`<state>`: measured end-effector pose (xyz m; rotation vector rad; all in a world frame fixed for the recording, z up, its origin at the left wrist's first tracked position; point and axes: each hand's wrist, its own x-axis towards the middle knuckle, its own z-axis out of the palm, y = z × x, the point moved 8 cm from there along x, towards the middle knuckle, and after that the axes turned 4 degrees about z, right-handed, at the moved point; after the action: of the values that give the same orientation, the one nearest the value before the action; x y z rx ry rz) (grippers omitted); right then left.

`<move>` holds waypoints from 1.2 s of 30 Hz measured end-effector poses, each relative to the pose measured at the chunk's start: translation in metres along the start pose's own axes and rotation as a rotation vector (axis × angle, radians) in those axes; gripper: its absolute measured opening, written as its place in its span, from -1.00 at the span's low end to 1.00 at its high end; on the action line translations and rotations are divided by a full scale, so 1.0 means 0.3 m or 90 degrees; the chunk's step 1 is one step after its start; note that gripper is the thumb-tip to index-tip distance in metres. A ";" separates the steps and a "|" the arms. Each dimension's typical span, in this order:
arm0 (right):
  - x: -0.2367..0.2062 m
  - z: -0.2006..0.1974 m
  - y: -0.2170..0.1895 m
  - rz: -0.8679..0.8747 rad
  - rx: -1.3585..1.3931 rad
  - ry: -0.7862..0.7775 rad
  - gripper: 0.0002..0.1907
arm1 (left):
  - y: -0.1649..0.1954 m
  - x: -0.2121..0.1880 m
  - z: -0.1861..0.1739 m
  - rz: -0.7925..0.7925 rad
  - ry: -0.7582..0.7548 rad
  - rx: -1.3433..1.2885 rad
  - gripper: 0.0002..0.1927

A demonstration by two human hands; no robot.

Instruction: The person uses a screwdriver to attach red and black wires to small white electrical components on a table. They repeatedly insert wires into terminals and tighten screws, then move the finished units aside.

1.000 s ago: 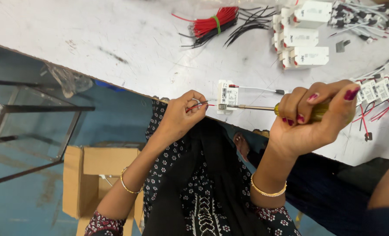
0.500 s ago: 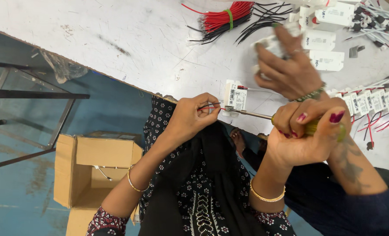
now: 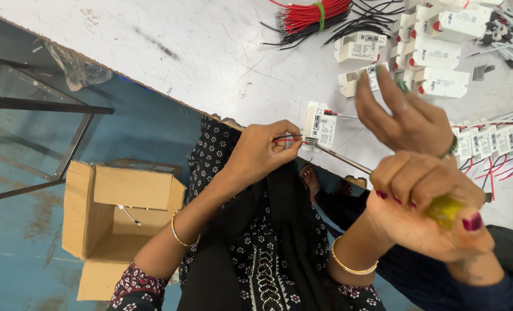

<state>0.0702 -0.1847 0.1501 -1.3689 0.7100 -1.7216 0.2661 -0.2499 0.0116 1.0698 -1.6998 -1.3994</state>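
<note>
Scratched white worktable (image 3: 170,52) above blue floor (image 3: 20,259), black metal frame (image 3: 43,106).

The person wears a black garment printed with small white flowers, with a plain black scarf hanging down the middle and a line of pale beadwork running along the chest at the bottom centre of the frame. The short sleeve cuffs are dark red with a white pattern. Each wrist carries a thin gold bangle. The right hand (image 3: 426,210) has nails painted dark red; the left hand (image 3: 262,152) wears no ring.
</note>
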 end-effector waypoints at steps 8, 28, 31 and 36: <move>-0.008 -0.073 0.035 0.008 0.093 -0.099 -0.30 | 0.001 0.001 0.009 0.033 0.017 0.050 -0.78; -0.090 -0.152 0.105 0.069 -0.010 0.036 -0.43 | -0.029 -0.015 0.044 0.045 0.036 0.116 -0.81; -0.074 -0.139 0.098 0.086 -0.060 0.111 -0.44 | -0.035 -0.026 0.052 0.051 0.062 0.123 -0.81; -0.069 -0.073 0.068 0.020 -0.004 0.045 -0.35 | -0.003 -0.057 0.050 0.099 0.079 0.069 -0.82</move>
<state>0.0560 -0.1786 0.1171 -1.3004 0.7733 -1.7504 0.2603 -0.2283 0.0078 1.0358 -1.7449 -1.1323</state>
